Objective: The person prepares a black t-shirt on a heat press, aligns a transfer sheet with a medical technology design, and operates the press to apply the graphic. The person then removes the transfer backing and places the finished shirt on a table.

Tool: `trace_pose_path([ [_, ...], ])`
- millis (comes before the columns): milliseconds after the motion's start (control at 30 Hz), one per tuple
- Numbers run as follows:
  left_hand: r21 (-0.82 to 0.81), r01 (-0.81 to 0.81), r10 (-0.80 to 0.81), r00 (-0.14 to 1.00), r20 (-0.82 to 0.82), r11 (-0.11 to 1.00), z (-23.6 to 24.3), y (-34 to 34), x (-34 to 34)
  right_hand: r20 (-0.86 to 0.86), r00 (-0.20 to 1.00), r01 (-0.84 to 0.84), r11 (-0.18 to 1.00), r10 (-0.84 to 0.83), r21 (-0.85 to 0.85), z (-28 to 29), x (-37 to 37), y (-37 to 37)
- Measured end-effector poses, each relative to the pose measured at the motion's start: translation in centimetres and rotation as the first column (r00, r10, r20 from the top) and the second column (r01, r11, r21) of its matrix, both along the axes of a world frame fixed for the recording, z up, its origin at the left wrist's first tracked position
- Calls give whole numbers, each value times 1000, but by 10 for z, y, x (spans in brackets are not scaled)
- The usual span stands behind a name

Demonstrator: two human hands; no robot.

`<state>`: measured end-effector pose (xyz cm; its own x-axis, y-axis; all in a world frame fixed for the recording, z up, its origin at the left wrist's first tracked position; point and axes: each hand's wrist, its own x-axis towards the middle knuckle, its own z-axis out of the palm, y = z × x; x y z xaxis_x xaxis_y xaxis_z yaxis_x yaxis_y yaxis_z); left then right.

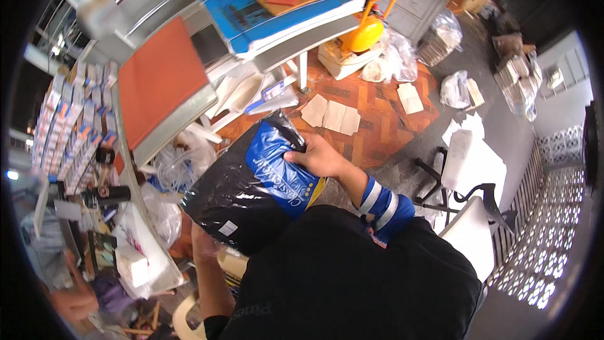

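Observation:
A black folded garment in a glossy plastic bag (229, 179), with a blue printed panel and a small white label, lies tilted in front of my body. My right hand (318, 156) grips its upper right edge, thumb on the blue panel and fingers curled behind. At the bag's lower left corner, my left hand (202, 239) holds it from underneath; the bag hides those fingers. A blue cuff with pale bands (382, 206) wraps my right forearm.
Ahead stands a blue-topped table (220, 12); an orange-topped table (163, 82) is left of it. Stacked boxes (75, 119) line the left side. Another person's hand (74, 302) shows lower left. Cardboard pieces (330, 115) lie on the floor; a white chair (475, 230) stands right.

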<state>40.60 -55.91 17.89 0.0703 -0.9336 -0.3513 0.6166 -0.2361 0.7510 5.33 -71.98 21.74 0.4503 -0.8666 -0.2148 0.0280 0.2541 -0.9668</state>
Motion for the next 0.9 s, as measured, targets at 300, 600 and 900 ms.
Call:
trace_pose_path([
  [300, -312, 32, 0, 995, 103, 950, -12, -36, -9, -103, 977, 187, 982, -188, -19, -14, -65, -3],
  [600, 112, -11, 16, 999, -46, 994, 7, -28, -43, -84, 994, 66, 993, -74, -95, -6, -26, -29],
  [900, -31, -261, 260, 965, -34, 965, -13, 12, -57, -196, 923, -358, 924, 330, -134, -21, 11, -43],
])
